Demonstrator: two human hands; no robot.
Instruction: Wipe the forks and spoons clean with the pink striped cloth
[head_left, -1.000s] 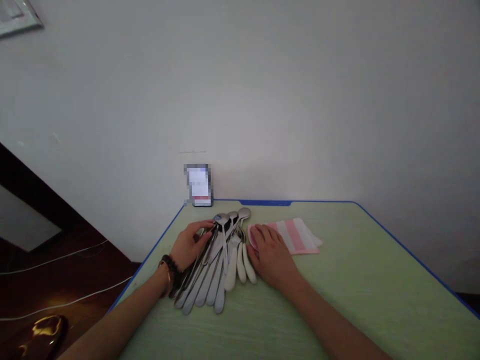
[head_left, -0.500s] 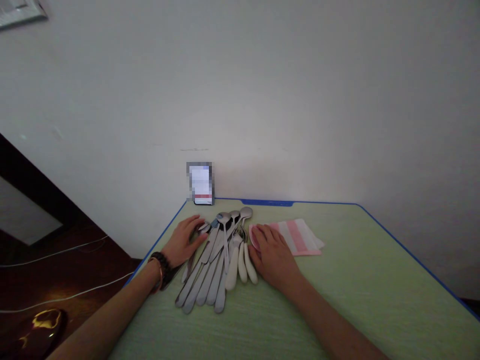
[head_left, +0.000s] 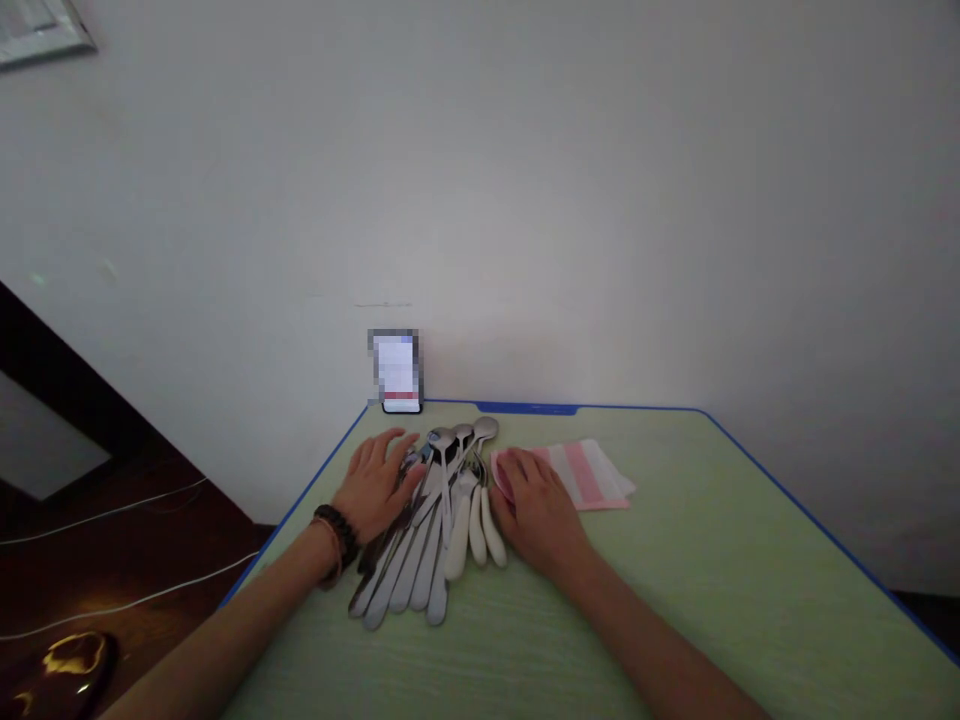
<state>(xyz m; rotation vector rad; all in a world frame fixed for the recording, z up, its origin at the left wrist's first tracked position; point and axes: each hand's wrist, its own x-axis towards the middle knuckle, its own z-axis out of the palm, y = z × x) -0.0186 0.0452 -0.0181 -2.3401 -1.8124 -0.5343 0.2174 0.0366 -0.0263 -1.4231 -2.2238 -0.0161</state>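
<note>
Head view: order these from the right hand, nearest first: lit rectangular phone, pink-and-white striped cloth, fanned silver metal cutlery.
1. Striped cloth, partly under the right hand.
2. Silver cutlery, to the left.
3. Phone, back left.

The cutlery (head_left: 403,588) is silver-grey with near-black patches, and three of its handles (head_left: 458,540) are creamy white. The cloth (head_left: 587,475) carries broad stripes of pink and white, with a pink hem along its near edge. The bench (head_left: 675,580) is pale green, faintly streaked, and its rim (head_left: 527,408) is blue. The phone (head_left: 397,370) shows a whitish screen with a red band low down, inside a dark border. The bracelet (head_left: 342,533) is blackish brown. The wall (head_left: 600,200) is greyish white, the floor (head_left: 180,530) deep reddish brown.
</note>
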